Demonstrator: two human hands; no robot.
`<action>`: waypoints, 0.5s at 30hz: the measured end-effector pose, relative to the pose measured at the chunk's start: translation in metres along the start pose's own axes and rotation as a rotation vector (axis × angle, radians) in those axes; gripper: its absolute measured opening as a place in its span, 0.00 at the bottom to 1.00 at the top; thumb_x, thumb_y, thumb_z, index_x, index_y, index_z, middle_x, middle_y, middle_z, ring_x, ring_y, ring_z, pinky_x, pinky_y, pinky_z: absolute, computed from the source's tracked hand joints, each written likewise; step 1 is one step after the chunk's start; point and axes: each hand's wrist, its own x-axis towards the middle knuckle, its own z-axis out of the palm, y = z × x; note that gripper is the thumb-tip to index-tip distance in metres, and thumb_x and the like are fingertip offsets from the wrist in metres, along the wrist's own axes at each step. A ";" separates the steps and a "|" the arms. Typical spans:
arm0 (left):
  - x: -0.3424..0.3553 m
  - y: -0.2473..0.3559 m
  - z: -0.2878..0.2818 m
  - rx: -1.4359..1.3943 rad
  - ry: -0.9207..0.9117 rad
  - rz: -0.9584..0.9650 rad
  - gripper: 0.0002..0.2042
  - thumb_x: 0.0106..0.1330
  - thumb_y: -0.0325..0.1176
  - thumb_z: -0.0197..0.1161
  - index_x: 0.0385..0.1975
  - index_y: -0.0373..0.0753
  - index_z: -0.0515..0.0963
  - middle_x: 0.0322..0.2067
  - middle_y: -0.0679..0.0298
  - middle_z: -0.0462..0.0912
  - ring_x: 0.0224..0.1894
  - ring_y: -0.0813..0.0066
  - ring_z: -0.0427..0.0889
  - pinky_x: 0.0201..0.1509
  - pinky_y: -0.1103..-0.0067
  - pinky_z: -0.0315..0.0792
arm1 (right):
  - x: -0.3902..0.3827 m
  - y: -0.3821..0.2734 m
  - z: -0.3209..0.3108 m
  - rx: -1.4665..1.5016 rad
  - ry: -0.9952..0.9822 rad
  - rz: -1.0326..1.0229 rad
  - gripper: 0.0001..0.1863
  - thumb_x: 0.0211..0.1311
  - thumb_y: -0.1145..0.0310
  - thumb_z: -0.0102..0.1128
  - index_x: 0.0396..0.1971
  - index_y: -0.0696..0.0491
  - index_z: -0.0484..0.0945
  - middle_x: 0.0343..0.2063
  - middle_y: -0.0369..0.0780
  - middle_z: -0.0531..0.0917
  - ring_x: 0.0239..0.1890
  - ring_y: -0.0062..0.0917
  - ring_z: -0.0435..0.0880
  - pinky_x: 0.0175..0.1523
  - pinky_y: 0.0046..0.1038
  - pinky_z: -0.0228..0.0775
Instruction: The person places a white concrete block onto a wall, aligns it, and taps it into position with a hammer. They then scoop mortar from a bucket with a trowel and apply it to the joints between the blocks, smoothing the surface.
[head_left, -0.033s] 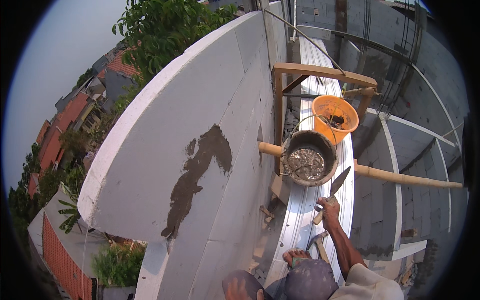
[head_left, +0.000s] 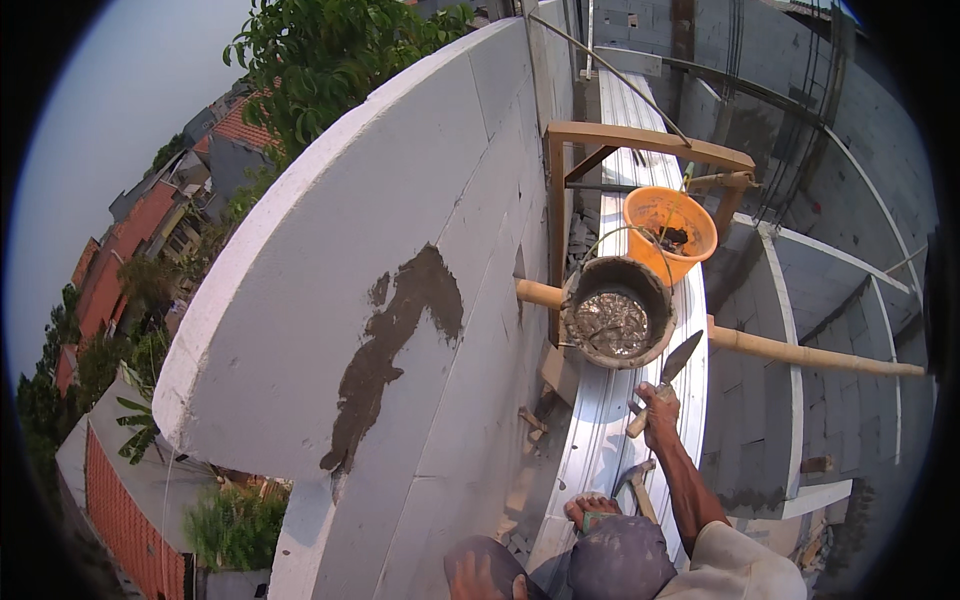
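My right hand (head_left: 660,415) is closed around the wooden handle of a pointed trowel (head_left: 683,356), its blade angled up and away. Just beyond the blade's left side stands a dark, mortar-crusted bucket (head_left: 655,285) with wet grey mortar (head_left: 610,325) inside. At the lower edge, my left hand (head_left: 470,578) rests on my left knee with its fingers apart and nothing in it; part of it is cut off. To the left rises a pale block wall (head_left: 290,330) with an uneven smear of wet mortar (head_left: 375,370).
An orange bucket (head_left: 640,210) with dark residue stands behind the mortar bucket. A hammer (head_left: 641,490) lies by my foot on the ribbed metal walkway (head_left: 590,440). A wooden frame (head_left: 650,142) and bamboo pole (head_left: 820,354) cross the walkway. Block-walled rooms drop away at right; rooftops lie below left.
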 end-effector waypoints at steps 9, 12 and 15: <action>-0.024 0.017 -0.024 0.077 -0.221 -0.036 0.35 0.62 0.47 0.71 0.67 0.37 0.71 0.71 0.48 0.67 0.73 0.39 0.62 0.72 0.46 0.57 | 0.051 -0.042 0.011 -0.466 0.203 -0.471 0.28 0.63 0.80 0.63 0.64 0.61 0.70 0.55 0.48 0.80 0.55 0.35 0.83 0.59 0.36 0.78; -0.026 0.045 -0.065 0.018 -0.319 -0.015 0.35 0.61 0.47 0.71 0.66 0.36 0.70 0.72 0.47 0.67 0.74 0.38 0.61 0.71 0.44 0.57 | 0.094 -0.150 0.011 -0.869 0.147 -0.693 0.30 0.62 0.72 0.71 0.63 0.58 0.72 0.44 0.42 0.80 0.46 0.31 0.81 0.54 0.35 0.75; -0.028 0.069 -0.106 -0.019 -0.421 -0.047 0.35 0.62 0.47 0.71 0.66 0.37 0.70 0.71 0.48 0.67 0.74 0.39 0.62 0.71 0.44 0.56 | 0.145 -0.215 0.079 -0.940 -0.170 -0.765 0.32 0.60 0.67 0.74 0.63 0.58 0.73 0.54 0.47 0.81 0.54 0.34 0.83 0.60 0.34 0.74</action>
